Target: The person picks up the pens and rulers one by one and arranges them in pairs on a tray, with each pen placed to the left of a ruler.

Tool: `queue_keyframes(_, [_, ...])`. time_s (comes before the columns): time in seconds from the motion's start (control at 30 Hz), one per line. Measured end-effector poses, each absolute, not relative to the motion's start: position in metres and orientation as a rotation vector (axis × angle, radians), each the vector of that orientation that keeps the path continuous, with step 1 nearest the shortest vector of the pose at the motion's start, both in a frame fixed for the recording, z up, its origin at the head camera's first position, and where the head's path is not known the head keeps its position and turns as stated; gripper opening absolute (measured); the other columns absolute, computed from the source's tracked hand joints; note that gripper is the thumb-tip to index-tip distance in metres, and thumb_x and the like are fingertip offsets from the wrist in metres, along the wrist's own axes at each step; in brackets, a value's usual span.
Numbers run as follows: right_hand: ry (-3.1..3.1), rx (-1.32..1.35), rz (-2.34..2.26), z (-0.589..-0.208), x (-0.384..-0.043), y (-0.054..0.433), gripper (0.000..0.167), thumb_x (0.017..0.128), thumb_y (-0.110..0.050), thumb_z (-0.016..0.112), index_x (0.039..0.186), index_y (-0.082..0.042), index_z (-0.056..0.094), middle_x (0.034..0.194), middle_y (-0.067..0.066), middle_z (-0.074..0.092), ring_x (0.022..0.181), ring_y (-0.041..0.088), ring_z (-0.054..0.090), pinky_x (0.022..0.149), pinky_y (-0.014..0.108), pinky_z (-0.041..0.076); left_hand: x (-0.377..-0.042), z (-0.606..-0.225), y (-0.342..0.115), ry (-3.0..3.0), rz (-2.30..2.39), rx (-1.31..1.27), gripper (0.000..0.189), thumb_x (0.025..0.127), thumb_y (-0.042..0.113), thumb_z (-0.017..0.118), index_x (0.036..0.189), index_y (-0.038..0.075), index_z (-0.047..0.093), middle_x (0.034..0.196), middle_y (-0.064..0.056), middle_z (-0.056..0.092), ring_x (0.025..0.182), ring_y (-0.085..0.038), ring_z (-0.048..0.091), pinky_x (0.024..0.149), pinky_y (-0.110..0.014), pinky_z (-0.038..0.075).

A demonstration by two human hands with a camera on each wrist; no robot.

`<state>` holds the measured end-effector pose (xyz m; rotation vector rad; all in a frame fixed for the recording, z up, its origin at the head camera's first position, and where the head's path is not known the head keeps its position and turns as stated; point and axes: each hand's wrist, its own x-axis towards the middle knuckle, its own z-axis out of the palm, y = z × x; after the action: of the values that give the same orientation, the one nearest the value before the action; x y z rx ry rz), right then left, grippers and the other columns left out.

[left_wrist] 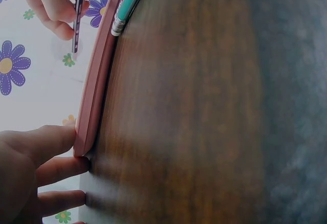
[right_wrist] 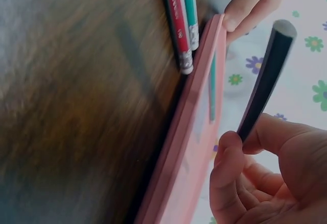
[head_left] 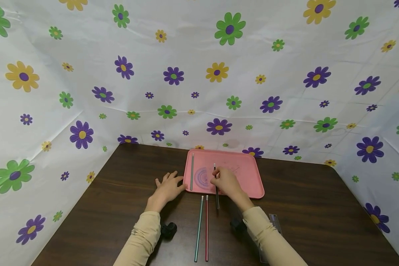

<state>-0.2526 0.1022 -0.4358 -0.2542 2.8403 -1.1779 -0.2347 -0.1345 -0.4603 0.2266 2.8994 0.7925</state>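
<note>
My right hand (head_left: 227,181) pinches a black pencil (head_left: 217,195) over the pink tray (head_left: 247,177), its eraser end pointing away from me. In the right wrist view the flat unsharpened end of that pencil (right_wrist: 268,71) sticks out past my thumb and finger. My left hand (head_left: 167,188) rests at the tray's left front corner, thumb on the rim and the other fingers spread on the table. Inside the tray lie a green pencil (head_left: 192,171) along the left side and a clear protractor (head_left: 202,178). A teal pencil (head_left: 198,229) and a red pencil (head_left: 207,229) lie side by side before the tray.
A clear ruler (head_left: 275,222) lies partly under my right forearm. The dark wooden table (head_left: 319,214) meets a flowered cloth (head_left: 193,48) behind and at the sides. Black wrist cameras, such as the left one (head_left: 168,231), hang below my sleeves.
</note>
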Motion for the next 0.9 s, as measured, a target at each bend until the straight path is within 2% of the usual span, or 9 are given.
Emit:
queue_keyframes(0.27, [2.956,-0.279,-1.102,-0.441,-0.27,0.105,0.025,0.089,-0.012,0.066,0.11,0.001,0.071,0.089,0.011,0.068,0.06,0.013,0.052,0.056,0.026,0.043,-0.234,-0.458,-0.134,2.89,0.808,0.223,0.051,0.099,0.041,0.057,0.142,0.013,0.056,0.159,-0.019,0.034,0.148,-0.047,0.023,0.11,-0.08,0.005])
queue_keyframes(0.5, [3.002,-0.287,-1.093,-0.446,-0.279,0.105,0.024,0.088,-0.011,0.067,0.108,0.0,0.073,0.091,0.013,0.072,0.064,0.013,0.056,0.059,0.025,0.045,-0.234,-0.458,-0.133,2.889,0.812,0.221,0.051,0.099,0.04,0.057,0.142,0.013,0.057,0.159,-0.019,0.034,0.148,-0.046,0.023,0.11,-0.079,0.005])
queue_keyframes(0.73, [3.049,-0.291,-1.03,-0.453,-0.288,0.102,0.024,0.088,-0.009,0.068,0.108,0.001,0.074,0.097,0.015,0.074,0.076,0.018,0.062,0.063,0.027,0.049,-0.233,-0.458,-0.134,2.894,0.804,0.218,0.05,0.099,0.039,0.057,0.141,0.013,0.057,0.158,-0.018,0.035,0.148,-0.046,0.023,0.109,-0.08,0.005])
queue_keyframes(0.9, [3.056,-0.286,-1.017,-0.457,-0.293,0.1,0.025,0.088,-0.007,0.066,0.11,0.002,0.074,0.101,0.016,0.075,0.08,0.02,0.064,0.063,0.028,0.05,-0.234,-0.459,-0.134,2.894,0.803,0.217,0.05,0.099,0.04,0.057,0.141,0.013,0.057,0.158,-0.018,0.035,0.148,-0.046,0.023,0.109,-0.08,0.005])
